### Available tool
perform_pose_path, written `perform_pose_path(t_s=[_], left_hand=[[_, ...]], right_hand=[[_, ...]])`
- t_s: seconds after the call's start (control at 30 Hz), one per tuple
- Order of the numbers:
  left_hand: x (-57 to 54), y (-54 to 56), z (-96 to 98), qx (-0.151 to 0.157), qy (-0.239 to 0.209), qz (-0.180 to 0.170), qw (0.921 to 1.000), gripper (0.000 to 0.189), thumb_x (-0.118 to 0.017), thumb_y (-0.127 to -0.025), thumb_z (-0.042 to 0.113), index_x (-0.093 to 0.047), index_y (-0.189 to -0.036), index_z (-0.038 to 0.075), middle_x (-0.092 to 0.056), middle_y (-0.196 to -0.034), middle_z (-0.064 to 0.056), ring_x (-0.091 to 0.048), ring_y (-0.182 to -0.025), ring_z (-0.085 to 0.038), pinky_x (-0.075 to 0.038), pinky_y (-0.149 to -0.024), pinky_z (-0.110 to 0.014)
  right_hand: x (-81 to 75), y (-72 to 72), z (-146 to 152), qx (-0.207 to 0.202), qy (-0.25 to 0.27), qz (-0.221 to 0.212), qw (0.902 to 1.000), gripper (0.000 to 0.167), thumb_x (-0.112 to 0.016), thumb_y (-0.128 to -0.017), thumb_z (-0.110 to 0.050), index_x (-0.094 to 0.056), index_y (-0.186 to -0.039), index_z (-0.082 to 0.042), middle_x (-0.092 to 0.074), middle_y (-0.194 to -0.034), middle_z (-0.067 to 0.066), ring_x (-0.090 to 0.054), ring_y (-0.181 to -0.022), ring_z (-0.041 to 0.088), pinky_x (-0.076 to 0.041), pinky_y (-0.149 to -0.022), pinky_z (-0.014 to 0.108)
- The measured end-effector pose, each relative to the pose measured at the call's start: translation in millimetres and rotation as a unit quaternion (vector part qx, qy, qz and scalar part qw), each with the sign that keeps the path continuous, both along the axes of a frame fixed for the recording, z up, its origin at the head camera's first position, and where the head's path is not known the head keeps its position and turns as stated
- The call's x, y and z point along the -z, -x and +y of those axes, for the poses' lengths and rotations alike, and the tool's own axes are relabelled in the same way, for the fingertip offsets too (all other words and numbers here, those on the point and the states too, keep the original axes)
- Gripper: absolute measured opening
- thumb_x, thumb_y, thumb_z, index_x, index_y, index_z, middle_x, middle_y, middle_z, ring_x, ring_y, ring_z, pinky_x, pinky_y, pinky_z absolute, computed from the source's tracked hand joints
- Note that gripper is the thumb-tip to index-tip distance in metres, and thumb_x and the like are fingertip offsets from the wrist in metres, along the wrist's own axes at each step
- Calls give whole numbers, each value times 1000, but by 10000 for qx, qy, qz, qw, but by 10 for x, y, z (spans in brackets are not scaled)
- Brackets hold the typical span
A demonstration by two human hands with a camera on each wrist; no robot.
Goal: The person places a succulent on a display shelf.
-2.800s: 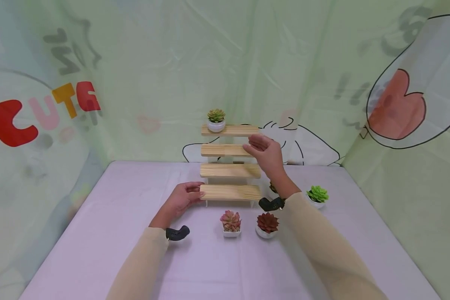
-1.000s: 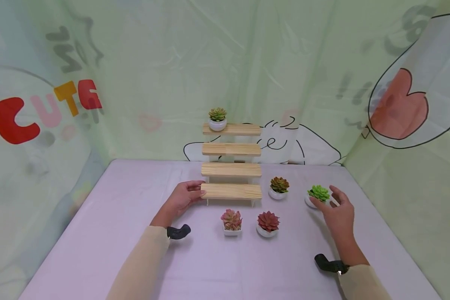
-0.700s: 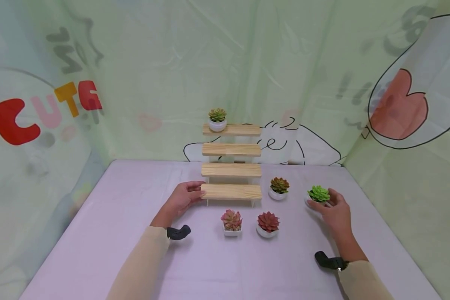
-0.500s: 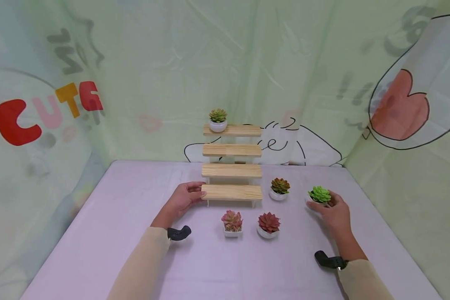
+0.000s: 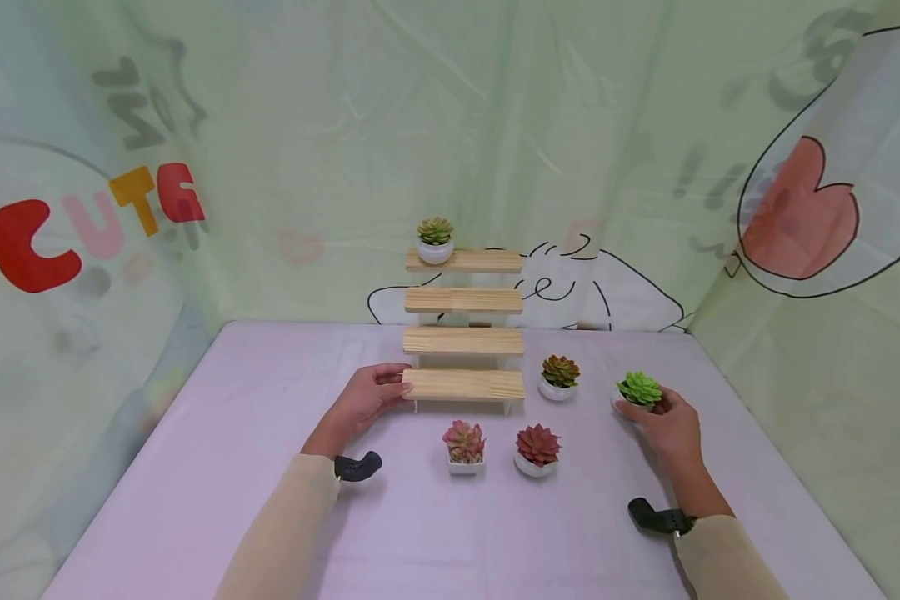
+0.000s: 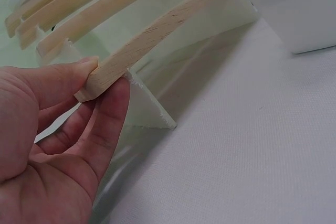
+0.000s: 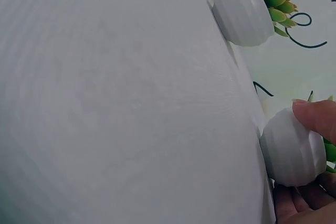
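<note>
My left hand (image 5: 366, 397) pinches the left end of the lowest board of a tiered wooden shelf (image 5: 463, 385); in the left wrist view the thumb lies on top of the board and the fingers are curled beneath. On the right, my right hand (image 5: 671, 423) grips a bright green potted succulent (image 5: 639, 388) by its round white pot (image 7: 294, 148), thumb on one side and fingers on the other. The pot stands on the table. A green succulent (image 5: 435, 240) in a white pot sits at the left of the top board.
A brownish-green succulent (image 5: 558, 377) stands right of the shelf. In front are a pink succulent (image 5: 464, 447) in a square pot and a dark red one (image 5: 537, 450) in a round pot. A printed curtain (image 5: 307, 167) hangs behind the pale table (image 5: 420, 542).
My right hand has come down from the shelf's right side to the bright green succulent and closed round its pot. My left hand has stayed on the lowest board.
</note>
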State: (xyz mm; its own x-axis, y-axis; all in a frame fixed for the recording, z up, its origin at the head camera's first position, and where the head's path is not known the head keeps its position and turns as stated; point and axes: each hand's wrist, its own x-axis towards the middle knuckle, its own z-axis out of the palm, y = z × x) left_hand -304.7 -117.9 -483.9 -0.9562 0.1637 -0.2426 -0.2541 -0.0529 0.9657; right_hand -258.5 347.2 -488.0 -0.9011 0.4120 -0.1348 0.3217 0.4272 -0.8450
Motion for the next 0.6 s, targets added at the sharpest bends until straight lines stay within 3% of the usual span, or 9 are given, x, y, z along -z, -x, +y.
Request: perform_pose_path(t_s=[0.6], left_hand=[[28, 17, -6, -9, 18, -10, 10000, 47, -72, -92, -1, -62, -138, 4, -64, -124, -17, -68, -107, -24, -62, -92, -36]], right_hand=[[8, -22, -3, 92, 65, 83, 9999, 96, -80, -88, -39, -27, -162, -5, -38, -161, 22, -39, -148, 37, -39, -119, 54]])
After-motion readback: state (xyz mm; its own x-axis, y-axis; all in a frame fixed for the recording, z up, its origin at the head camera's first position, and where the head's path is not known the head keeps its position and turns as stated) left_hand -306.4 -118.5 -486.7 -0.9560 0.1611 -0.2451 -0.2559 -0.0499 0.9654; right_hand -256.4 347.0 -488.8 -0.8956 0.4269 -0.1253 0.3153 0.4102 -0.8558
